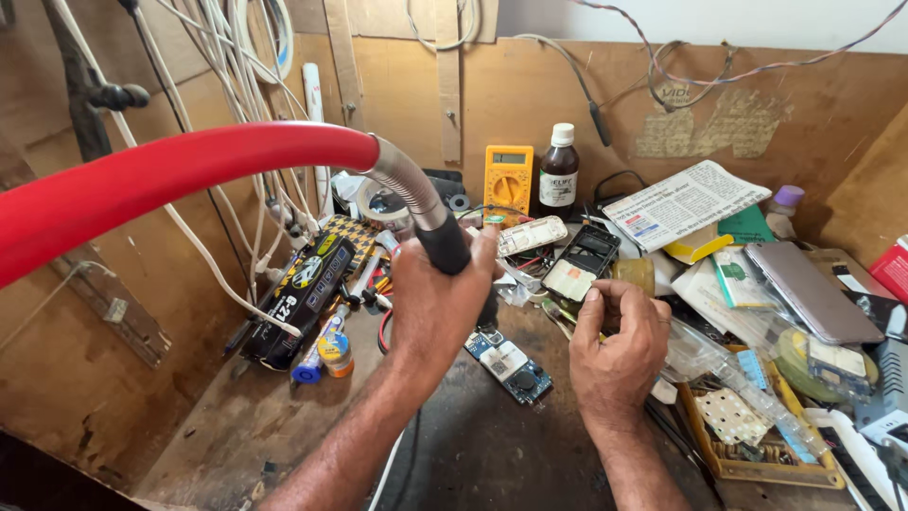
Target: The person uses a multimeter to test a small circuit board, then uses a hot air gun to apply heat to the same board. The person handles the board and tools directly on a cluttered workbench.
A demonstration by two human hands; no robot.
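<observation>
Head view: left hand (437, 308) clasps the black nozzle handle (443, 244) of a red hose (170, 175) over a circuit board (509, 366) mid-tabletop; right hand (617, 343) pinches something too small to identify, work unfinished.

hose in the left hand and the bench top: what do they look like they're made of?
Hose: smooth red cover with a soft sheen, likely rubber or plastic. Past it, a ribbed silver neck, probably flexible metal, ends in a matt black grip, which the left hand holds. Bench top: dark, worn and scuffed, probably wood or board like the brown walls; the coating is unclear.
</observation>
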